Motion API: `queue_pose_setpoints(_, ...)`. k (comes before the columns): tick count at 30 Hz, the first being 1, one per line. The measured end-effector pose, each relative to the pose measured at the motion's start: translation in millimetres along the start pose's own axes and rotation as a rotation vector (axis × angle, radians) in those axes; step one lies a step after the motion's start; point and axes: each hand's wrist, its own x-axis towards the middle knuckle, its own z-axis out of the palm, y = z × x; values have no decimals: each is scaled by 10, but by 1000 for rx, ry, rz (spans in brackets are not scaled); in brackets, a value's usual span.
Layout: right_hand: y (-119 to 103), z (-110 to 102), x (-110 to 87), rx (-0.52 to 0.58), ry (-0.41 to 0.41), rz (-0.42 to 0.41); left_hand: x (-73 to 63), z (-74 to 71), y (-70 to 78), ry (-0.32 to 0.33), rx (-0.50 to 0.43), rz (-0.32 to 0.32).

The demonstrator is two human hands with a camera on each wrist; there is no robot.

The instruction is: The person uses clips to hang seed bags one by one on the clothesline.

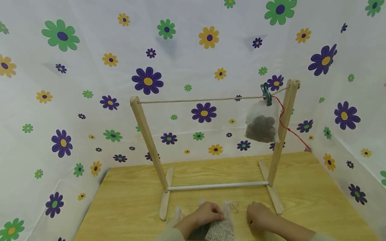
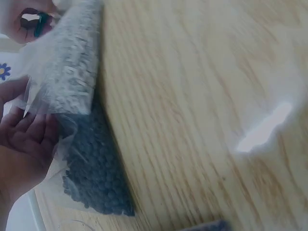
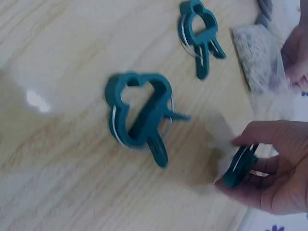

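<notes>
My left hand [image 1: 209, 213] pinches the top of a clear plastic bag [image 1: 221, 230] filled with small whitish pieces. In the left wrist view this bag overlaps a second bag [image 2: 98, 166] of dark, bean-like pieces on the table. To the right, my right hand [image 1: 260, 216] holds a green plastic spring clip [image 3: 240, 166] between thumb and fingers, close over the table. Two more green clips lie on the wood in the right wrist view, a near one [image 3: 139, 113] and a farther one [image 3: 207, 36] beside the whitish bag.
Behind the hands stands a wooden frame [image 1: 147, 140] with a string [image 1: 196, 100] across its top. A green clip [image 1: 266, 94] holds a bag of dark lumps [image 1: 261, 129] on the string's right part. Red cord [image 1: 283, 120] hangs there. Flowered cloth [image 1: 181, 67] surrounds the table [image 1: 126, 201].
</notes>
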Motion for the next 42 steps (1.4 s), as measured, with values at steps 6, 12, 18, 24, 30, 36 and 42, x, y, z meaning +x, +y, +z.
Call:
queue_pose_setpoints(6, 106, -145, 9, 244, 22, 50, -19, 34, 12, -40, -102, 6)
queue_pose_setpoints(12, 249, -235, -23, 359, 64, -21, -105, 48, 56, -61, -45, 80)
queue_pose_setpoints(18, 280, -362, -82, 511, 103, -55, -207, 8, 134, -4, 248, 226)
queue_pose_setpoints(24, 247, -563, -102, 776, 112, -61, -291, 20, 155, 125, 225, 244)
queue_pose_setpoints(30, 186, -753, -78, 763, 132, -95, -336, -18, 192, 166, 150, 273)
queue_pose_setpoints(36, 121, -1008, -68, 761, 141, -63, -381, -108, 378, 138, 206, 362)
queue_pose_setpoints(42, 6, -1320, -116, 730, 160, -49, -374, -251, 625, 171, 368, 443)
